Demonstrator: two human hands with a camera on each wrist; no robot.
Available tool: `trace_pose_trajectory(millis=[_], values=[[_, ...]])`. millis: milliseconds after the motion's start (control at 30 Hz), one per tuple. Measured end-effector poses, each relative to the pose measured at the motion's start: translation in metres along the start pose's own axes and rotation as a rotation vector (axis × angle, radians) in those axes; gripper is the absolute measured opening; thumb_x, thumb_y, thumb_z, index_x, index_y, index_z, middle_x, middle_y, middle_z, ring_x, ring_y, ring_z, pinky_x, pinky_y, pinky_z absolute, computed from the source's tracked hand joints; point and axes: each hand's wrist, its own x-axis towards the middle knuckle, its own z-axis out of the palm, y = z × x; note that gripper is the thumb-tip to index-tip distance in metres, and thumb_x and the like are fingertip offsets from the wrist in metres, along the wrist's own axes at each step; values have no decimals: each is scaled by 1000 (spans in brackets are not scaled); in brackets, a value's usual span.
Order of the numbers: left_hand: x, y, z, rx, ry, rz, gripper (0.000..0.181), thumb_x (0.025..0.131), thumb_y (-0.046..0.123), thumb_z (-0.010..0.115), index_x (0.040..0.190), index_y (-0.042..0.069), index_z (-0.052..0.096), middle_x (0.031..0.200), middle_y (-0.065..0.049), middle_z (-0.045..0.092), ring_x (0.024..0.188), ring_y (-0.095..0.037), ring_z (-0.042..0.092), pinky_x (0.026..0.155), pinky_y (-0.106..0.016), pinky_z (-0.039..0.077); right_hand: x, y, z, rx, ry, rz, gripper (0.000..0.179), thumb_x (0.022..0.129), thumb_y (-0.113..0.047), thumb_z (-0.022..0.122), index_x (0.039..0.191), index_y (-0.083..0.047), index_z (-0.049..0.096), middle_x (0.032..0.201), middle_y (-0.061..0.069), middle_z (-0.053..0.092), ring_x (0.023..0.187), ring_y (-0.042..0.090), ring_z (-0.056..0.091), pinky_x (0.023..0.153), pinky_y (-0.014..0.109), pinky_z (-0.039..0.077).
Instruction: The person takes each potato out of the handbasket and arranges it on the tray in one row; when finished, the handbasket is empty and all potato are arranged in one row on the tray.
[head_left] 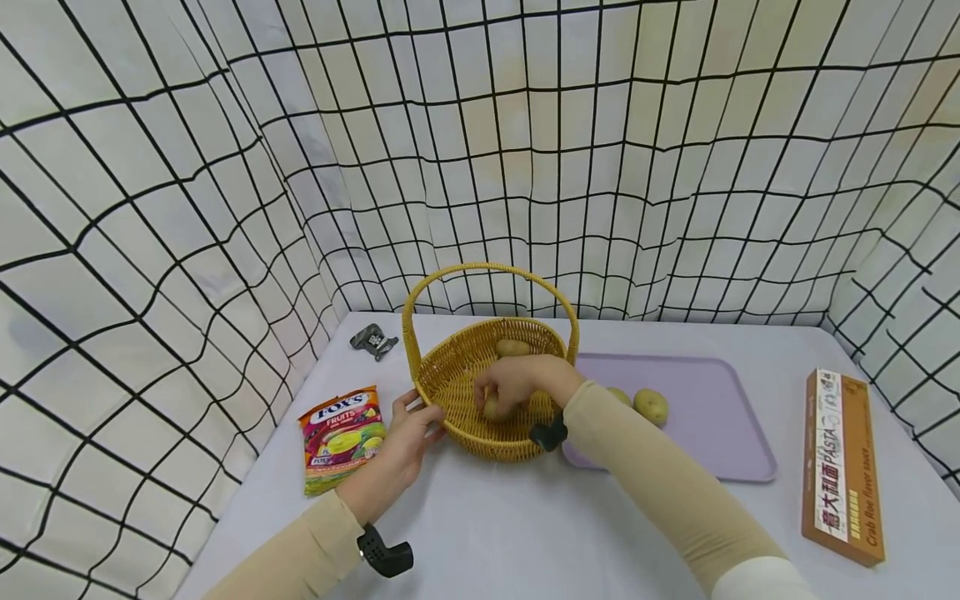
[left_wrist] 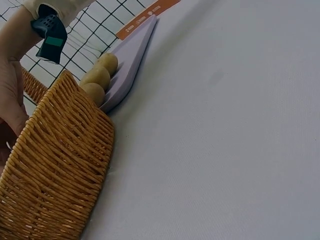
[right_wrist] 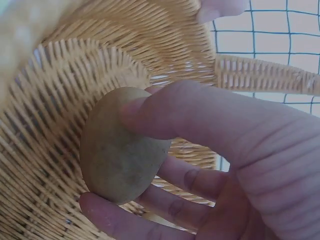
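Observation:
A wicker basket (head_left: 487, 448) with a tall arched handle (head_left: 491, 267) stands mid-table. My left hand (head_left: 411, 433) grips its left rim, the thumb over the edge. Inside the basket, my right hand (head_left: 525, 377) holds a potato (right_wrist: 120, 145) between thumb and fingers, low over the woven bottom. Another potato (head_left: 513, 347) lies farther back in the basket. To the right, potatoes (head_left: 651, 407) sit on a lilac tray (head_left: 712, 417); the left wrist view shows three in a row (left_wrist: 96, 77) there.
A bag of Fox's fruit candy (head_left: 343, 437) lies left of my left hand. Behind it is a small dark crumpled packet (head_left: 373, 340). A long pasta box (head_left: 843, 467) lies at the far right. Black netting (head_left: 480, 167) over white cloth encloses the table's back and sides.

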Motion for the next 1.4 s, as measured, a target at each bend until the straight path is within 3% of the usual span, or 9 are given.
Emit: trace_pose_trajectory(millis=[167, 333, 433, 833, 1033, 1267, 1400], values=[[0, 0, 0, 0, -7, 3, 86, 93, -1, 52, 163, 8, 3, 163, -28, 21, 145, -39, 39, 123, -51, 34, -6, -7, -4, -73, 37, -22, 33, 86, -4, 71, 114, -22, 70, 99, -5, 66, 74, 8, 58, 65, 22, 50], [1, 0, -1, -4, -7, -4, 86, 93, -1, 53, 162, 9, 4, 163, -27, 21, 144, -38, 40, 123, -50, 34, -19, -20, -10, -234, 94, -47, 35, 85, -10, 73, 115, -27, 72, 98, -16, 67, 92, 10, 57, 85, 28, 47], [1, 0, -1, -6, -6, -7, 86, 93, -1, 53, 162, 9, 4, 163, -27, 22, 144, -38, 40, 124, -50, 34, -30, -30, -13, -291, 111, -53, 33, 87, -13, 72, 116, -27, 72, 96, -15, 65, 95, 12, 53, 94, 33, 43], [-1, 1, 0, -5, -5, -11, 86, 93, -1, 53, 162, 8, 4, 162, -26, 24, 142, -36, 40, 124, -49, 34, -79, -63, -26, -287, 125, -44, 29, 89, -8, 74, 110, -27, 67, 112, -5, 57, 104, 14, 50, 88, 29, 48], [1, 2, -1, 2, -6, -15, 86, 93, 0, 53, 163, 9, 3, 162, -26, 23, 143, -36, 40, 124, -48, 33, -99, -63, -30, -268, 144, -50, 33, 87, -3, 73, 112, -23, 66, 110, -3, 53, 102, 16, 49, 86, 29, 49], [2, 1, -2, 1, 2, -36, 86, 94, 0, 54, 163, 11, 3, 164, -25, 23, 144, -35, 39, 124, -48, 33, -124, -58, -29, -286, 141, 37, 43, 86, 0, 72, 125, -17, 68, 127, 0, 56, 111, 17, 52, 95, 33, 52], [3, 2, 0, 7, -3, -30, 87, 93, 1, 54, 163, 11, 3, 164, -24, 23, 143, -35, 40, 124, -48, 33, -144, -50, -29, -290, 152, 66, 46, 83, 4, 72, 125, -16, 69, 122, 0, 57, 105, 16, 55, 93, 33, 53]])
